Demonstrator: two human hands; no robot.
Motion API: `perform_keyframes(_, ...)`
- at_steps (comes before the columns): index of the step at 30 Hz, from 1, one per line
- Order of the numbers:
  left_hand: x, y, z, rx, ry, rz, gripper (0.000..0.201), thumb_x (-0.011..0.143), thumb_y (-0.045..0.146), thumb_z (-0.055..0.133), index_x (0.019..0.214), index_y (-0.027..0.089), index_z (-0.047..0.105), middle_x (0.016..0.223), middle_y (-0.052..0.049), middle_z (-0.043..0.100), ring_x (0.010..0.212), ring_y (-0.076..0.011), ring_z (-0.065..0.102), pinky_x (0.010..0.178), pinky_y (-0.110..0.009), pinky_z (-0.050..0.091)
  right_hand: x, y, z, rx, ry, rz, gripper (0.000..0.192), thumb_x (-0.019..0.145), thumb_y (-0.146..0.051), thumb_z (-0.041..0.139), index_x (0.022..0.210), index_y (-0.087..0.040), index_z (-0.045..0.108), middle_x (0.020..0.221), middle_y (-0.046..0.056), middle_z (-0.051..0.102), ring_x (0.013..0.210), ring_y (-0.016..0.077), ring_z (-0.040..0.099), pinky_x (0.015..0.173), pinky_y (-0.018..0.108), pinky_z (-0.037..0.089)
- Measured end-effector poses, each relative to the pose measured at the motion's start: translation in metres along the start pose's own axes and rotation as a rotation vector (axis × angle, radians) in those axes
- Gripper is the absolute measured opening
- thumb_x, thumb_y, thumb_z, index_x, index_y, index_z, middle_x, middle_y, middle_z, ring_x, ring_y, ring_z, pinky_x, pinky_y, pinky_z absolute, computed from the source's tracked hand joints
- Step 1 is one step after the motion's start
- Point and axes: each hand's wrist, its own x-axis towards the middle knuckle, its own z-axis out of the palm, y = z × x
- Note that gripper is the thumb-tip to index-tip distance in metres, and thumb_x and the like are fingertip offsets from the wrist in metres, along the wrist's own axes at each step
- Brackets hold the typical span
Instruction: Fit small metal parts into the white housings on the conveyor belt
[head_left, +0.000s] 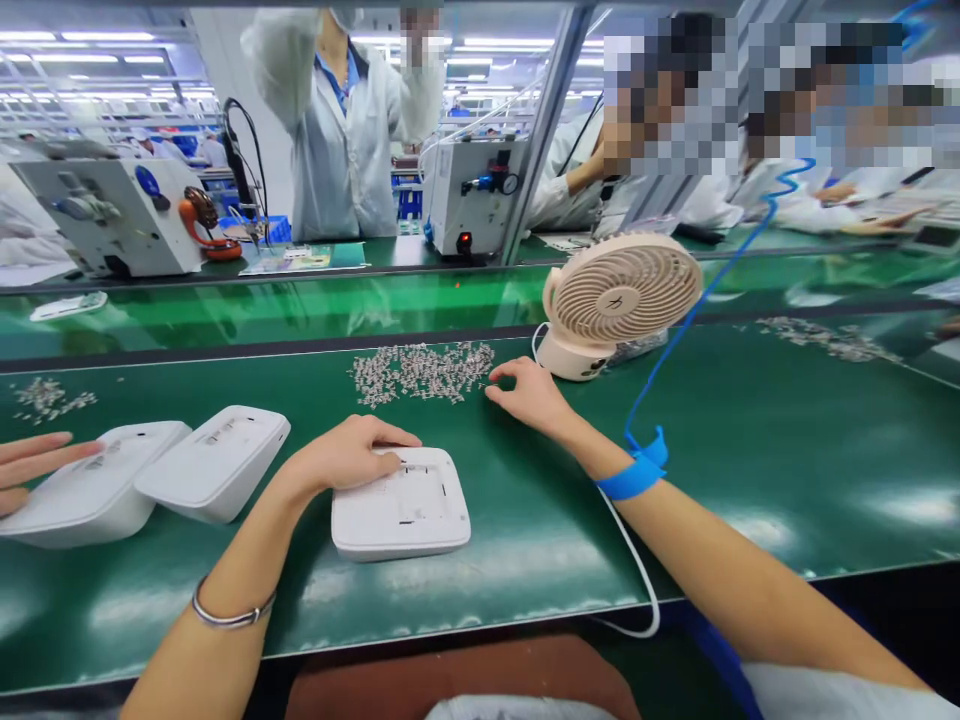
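Green matting is covering the bench [750, 440], with a factory hall and white-coated workers showing beyond a glossy divider. At far left another person's hand [34, 465] is touching one of two white casings [214, 460] lying side by side. Next, the left hand [349, 455] is lying flat and relaxed on a white box [401, 505] near the front edge, pressing rather than gripping. Behind it a screw pile [424, 372] is spreading across the mat. The right hand [529, 395] is reaching to the pile's right edge, fingers loosely spread, grasping nothing visible; a blue strap [634, 475] is circling its wrist. A fan [619, 300] is standing just beyond
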Motion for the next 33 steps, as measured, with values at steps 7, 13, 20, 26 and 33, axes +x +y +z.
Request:
perform_keyframes(7,-0.004,0.009,0.009,0.380,0.194,-0.033,0.045,0.077,0.017,0.035,0.110,0.031,0.062,0.125,0.001,0.056,0.114,-0.0254,0.050,0.094,-0.045,0.034,-0.003,0.005,0.017,-0.089,0.158,-0.060,0.008,0.074,-0.012,0.060,0.072,-0.014,0.067,0.105,0.015,0.053,0.093,0.0310,0.054,0.080,0.047,0.046)
perform_keyframes(13,-0.002,0.017,0.020,0.471,0.181,-0.009,0.042,0.080,0.014,0.033,0.111,0.025,0.059,0.111,-0.005,0.064,0.103,-0.0252,0.057,0.086,-0.041,0.039,-0.051,-0.041,0.008,0.343,0.136,-0.469,0.010,0.080,-0.015,0.055,0.074,-0.017,0.063,0.107,0.010,0.054,0.100,0.0243,0.053,0.085,0.041,0.043)
perform_keyframes(20,-0.001,0.020,0.022,0.495,0.183,-0.003,0.040,0.080,0.016,0.032,0.110,0.022,0.057,0.104,-0.006,0.065,0.097,-0.0270,0.058,0.081,-0.043,0.041,-0.078,-0.072,0.009,0.633,-0.108,-0.565,0.017,0.082,-0.009,0.047,0.076,-0.015,0.061,0.092,0.006,0.056,0.080,0.0161,0.055,0.067,0.027,0.044)
perform_keyframes(26,-0.002,0.022,0.020,0.496,0.175,-0.016,0.037,0.080,0.016,0.032,0.105,0.022,0.059,0.100,-0.005,0.065,0.096,-0.0242,0.058,0.082,-0.039,0.041,-0.078,-0.072,0.010,0.555,-0.063,-0.564,0.018,0.083,-0.007,0.044,0.076,-0.014,0.059,0.085,0.006,0.056,0.077,0.0169,0.053,0.067,0.028,0.043)
perform_keyframes(33,-0.002,0.021,0.020,0.494,0.175,-0.015,0.038,0.080,0.016,0.033,0.105,0.022,0.060,0.102,-0.005,0.065,0.094,-0.0229,0.059,0.080,-0.037,0.042,-0.079,-0.073,0.007,0.487,-0.116,-0.574,0.018,0.082,-0.005,0.046,0.076,-0.014,0.059,0.087,0.005,0.055,0.076,0.0159,0.053,0.065,0.027,0.042)
